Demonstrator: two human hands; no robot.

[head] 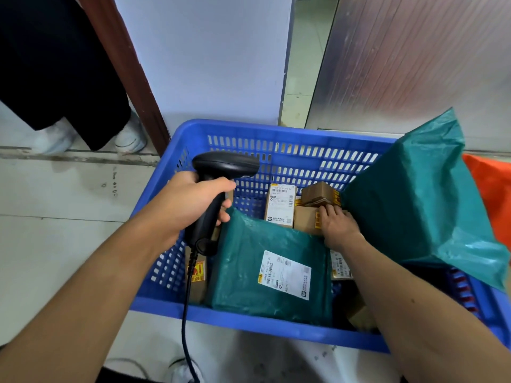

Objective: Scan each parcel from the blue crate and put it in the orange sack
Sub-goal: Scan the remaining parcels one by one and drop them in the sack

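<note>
Currently left hand (193,201) is clenched round the handle of the black scanner (225,164), left of centre, head aimed right over the blue crate (276,128); its cable (184,313) drops to the bottom edge. Right hand (338,223) is down inside the crate, right of centre, fingers (329,210) laid across the top of a small brown box (305,219). Can't tell if that's a real grasp or just contact. The crate fills the lower middle of the frame and still holds parcels: flat green mailer (249,272) with a white label in the centre, white-labelled carton (280,205) upright against the far wall, taped brown box (318,193) just beside it, and a box with an orange sticker (197,273) by the left wall. Big green bagged parcel (414,203) leans over the crate's right rim. Orange sack (492,194) only shows as a strip at the right edge, behind that parcel. Another person's dark trousers (55,64) and white shoes (130,139) are upper left.
</note>
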